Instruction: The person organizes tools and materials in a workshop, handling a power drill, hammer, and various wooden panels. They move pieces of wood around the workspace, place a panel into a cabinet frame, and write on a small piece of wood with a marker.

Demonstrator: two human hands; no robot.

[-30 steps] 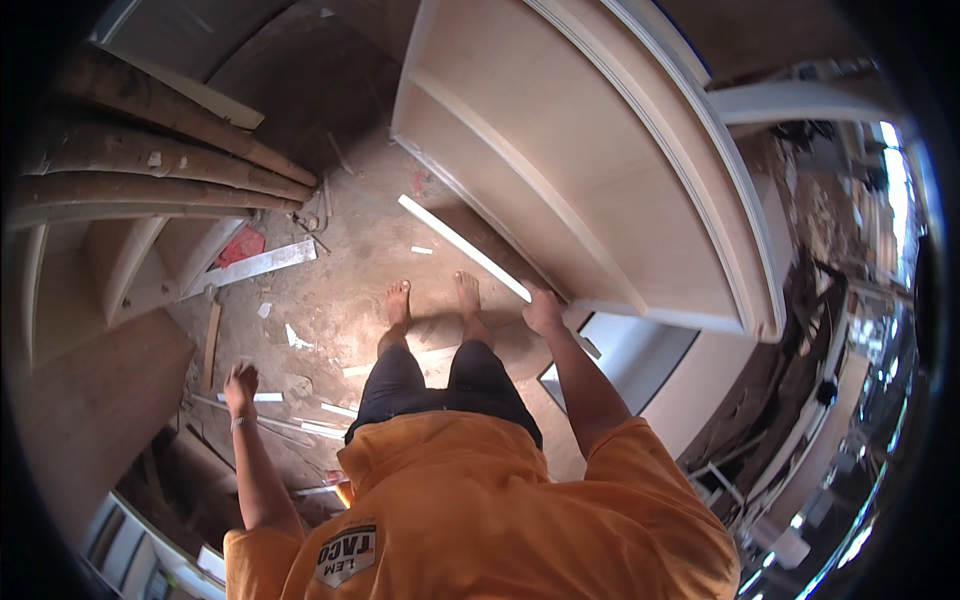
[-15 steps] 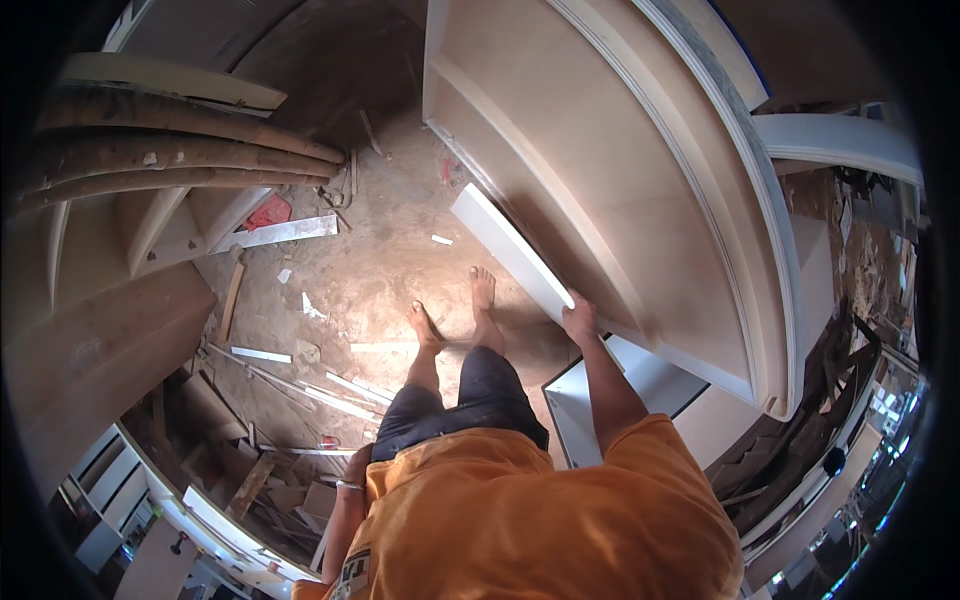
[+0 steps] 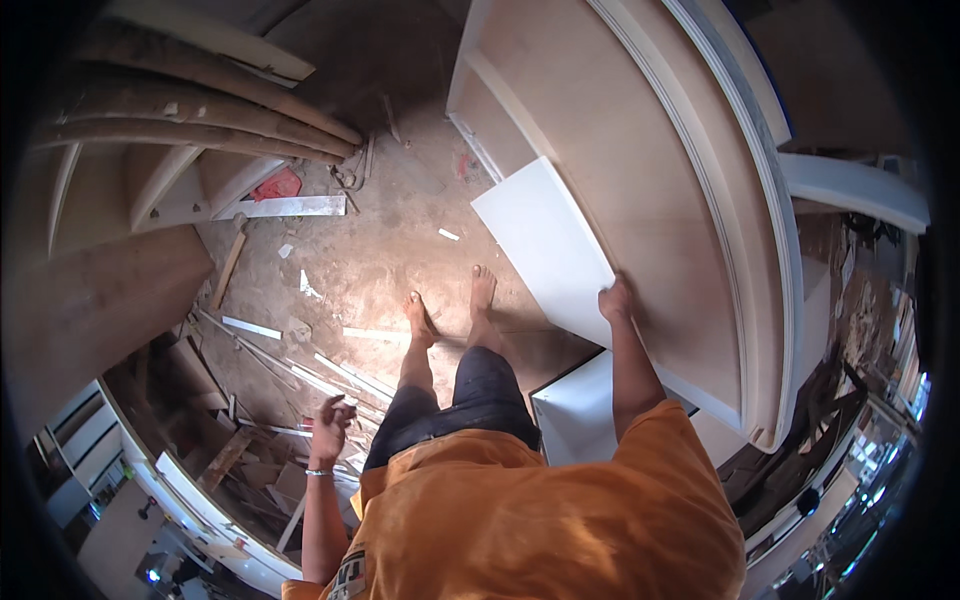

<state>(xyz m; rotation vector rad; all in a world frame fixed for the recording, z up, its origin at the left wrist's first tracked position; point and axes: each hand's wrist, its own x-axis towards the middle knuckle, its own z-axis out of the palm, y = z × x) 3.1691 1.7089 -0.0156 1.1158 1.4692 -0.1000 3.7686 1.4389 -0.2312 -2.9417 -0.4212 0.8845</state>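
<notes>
My right hand (image 3: pixel 616 299) is closed on the upper right edge of a white panel (image 3: pixel 550 245), a flat rectangular board. The panel leans with its broad white face turned up, beside a large pale cabinet carcass (image 3: pixel 640 180). Raised at my left side, my left hand (image 3: pixel 328 434) is away from the panel. Its fingers are loosely bent and apart, with nothing seen in them. Near my right forearm lies a white box-like piece with a dark edge (image 3: pixel 580 405), partly hidden by my arm and shirt.
Long brown tubes (image 3: pixel 200 105) lie across frames at upper left. White strips (image 3: pixel 350 375) and wood scraps (image 3: pixel 265 470) litter the floor on my left. A white board (image 3: pixel 290 207) and a red bag (image 3: pixel 276 185) are further off. My bare feet stand on the dusty floor.
My right hand has tipped the white panel from edge-on to showing its broad face, shifting it slightly right. My left hand has come up from beside my hip into view.
</notes>
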